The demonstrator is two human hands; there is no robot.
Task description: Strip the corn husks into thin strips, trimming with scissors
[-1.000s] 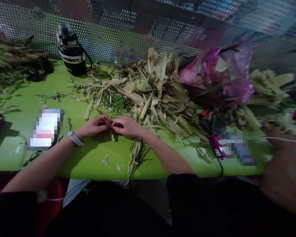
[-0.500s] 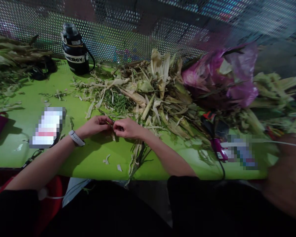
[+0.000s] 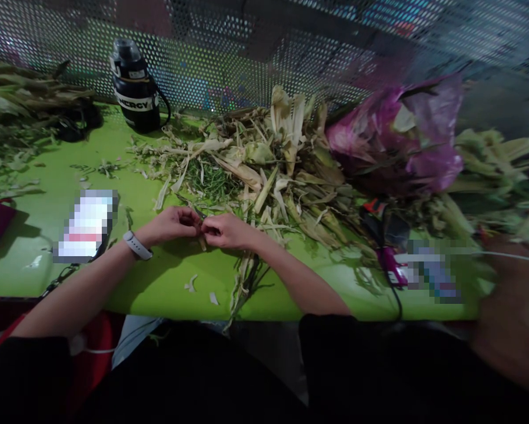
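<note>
My left hand and my right hand meet fingertip to fingertip low over the green table. Between them they pinch a small pale stalk piece that hangs down a little. A white watch sits on my left wrist. Just behind my hands lies a big heap of pale husks and leaves. A loose bundle of stems runs under my right wrist toward the table's front edge.
A black bottle stands at the back by the perforated metal screen. A purple plastic bag holds more husks on the right. A phone lies left of my wrist. Another person's arm is at the far right.
My hands stayed together on the small stalk piece, only the fingers shifting a little. The view drifted slightly left to right.
</note>
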